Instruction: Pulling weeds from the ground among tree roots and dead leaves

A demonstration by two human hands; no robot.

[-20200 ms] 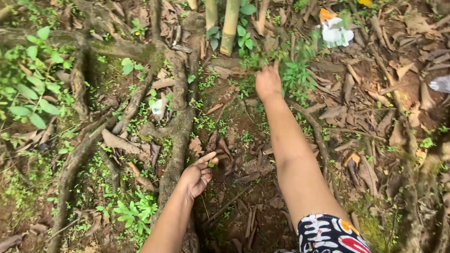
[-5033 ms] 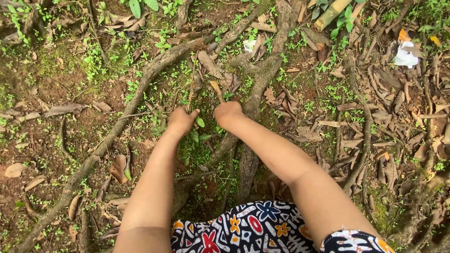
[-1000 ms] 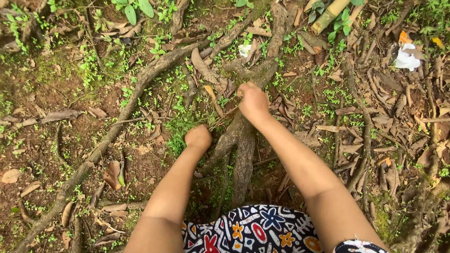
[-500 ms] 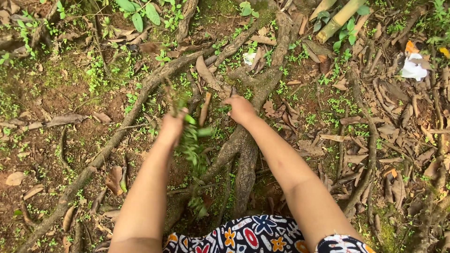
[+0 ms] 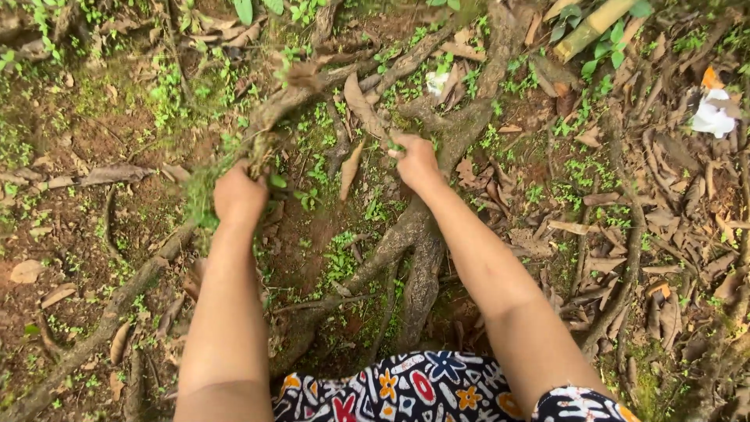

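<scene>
A: Left hand (image 5: 239,195) — state noted?

B: Closed in a fist around a clump of pulled weeds (image 5: 205,195), green sprigs and a few rootlets sticking out above and to the left of the knuckles. The clump is held clear of the soil, over the long surface root (image 5: 148,270) that runs down to the left.

A: Right hand (image 5: 416,160)?

B: Laid on the ground beside the thick forked root (image 5: 418,234), fingers curled down and pinched on a small green sprig (image 5: 394,146) at the fingertips. Whether that sprig is rooted or already loose cannot be told; the fingers are partly hidden.

A: Progress, as judged from the ground?

B: A patch of bare brown soil (image 5: 301,227) is seen between the two wrists, so some clearing looks done there. Plenty is left: low weeds (image 5: 340,262) are scattered just below that patch, more along the upper roots, and more to the right among the dry leaves (image 5: 625,211).

A: Anything else recorded?

B: A bamboo stem (image 5: 590,27) at top right, white litter (image 5: 712,117) near the right edge, patterned cloth (image 5: 422,391) at the bottom.
</scene>
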